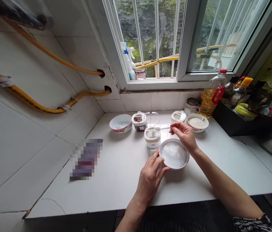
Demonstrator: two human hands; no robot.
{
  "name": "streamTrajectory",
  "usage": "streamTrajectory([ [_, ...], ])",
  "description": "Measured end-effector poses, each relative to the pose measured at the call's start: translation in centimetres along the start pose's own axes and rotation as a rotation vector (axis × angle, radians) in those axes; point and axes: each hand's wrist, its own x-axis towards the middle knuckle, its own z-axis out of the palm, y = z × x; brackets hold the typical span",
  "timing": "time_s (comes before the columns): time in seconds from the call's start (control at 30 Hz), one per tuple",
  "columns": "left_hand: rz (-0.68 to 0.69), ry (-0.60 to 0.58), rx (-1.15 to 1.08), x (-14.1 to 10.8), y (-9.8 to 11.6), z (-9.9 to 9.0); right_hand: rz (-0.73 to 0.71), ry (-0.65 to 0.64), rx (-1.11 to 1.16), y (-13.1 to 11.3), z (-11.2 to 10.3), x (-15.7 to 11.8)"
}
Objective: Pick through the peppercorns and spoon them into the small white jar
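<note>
My left hand (151, 172) grips the left side of a bowl (174, 154) that holds white, powdery-looking contents. Between the thumb and fingers of my right hand (182, 133) is the handle of a small white spoon (166, 128). The spoon points left, and its tip is over the top of a clear jar with a white rim (152, 137) just behind the bowl. Whether the spoon carries anything cannot be made out. Behind that jar stands a clear-sided jar of dark red contents (139, 121), with an upright transparent lid (152, 118) beside it.
A floral bowl (120, 123) stands at the back left, and a bowl of white grains (197, 123) at the back right. Another white-lidded jar (178, 116) is near it. An oil bottle (209, 96) and a black box (232, 120) of bottles line the right. A blurred flat object (86, 161) lies left.
</note>
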Motion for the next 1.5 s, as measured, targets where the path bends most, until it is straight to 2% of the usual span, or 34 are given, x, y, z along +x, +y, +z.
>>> streamTrajectory([
  [0.17, -0.003, -0.003, -0.003, 0.1, 0.1, -0.1, -0.473, -0.230, -0.434, 0.2, 0.5, -0.8],
  [0.23, 0.002, 0.003, -0.002, 0.1, 0.1, -0.1, -0.552, -0.256, -0.511, -0.3, 0.0, -0.8],
  [0.4, 0.005, 0.006, 0.007, 0.1, 0.2, -0.2, -0.411, -0.111, -0.476, -1.9, -2.2, -0.2],
  [0.57, 0.013, 0.020, 0.012, 0.1, 0.1, -0.2, -0.273, -0.146, -0.553, -2.2, -4.0, 0.3],
  [0.83, 0.027, 0.011, 0.049, 0.1, 0.0, -0.1, -0.169, -0.240, -0.534, -1.2, -2.8, 0.0],
  [1.17, 0.022, 0.009, 0.031, 0.1, 0.1, -0.1, 0.113, -0.128, -0.248, -1.6, -3.7, 1.0],
  [1.3, 0.028, 0.016, 0.036, 0.1, 0.0, -0.1, 0.115, -0.120, -0.242, -1.4, -3.9, 1.1],
  [1.5, 0.021, -0.005, 0.034, 0.1, 0.1, -0.2, -0.039, -0.191, -0.441, -1.1, -3.3, 0.5],
])
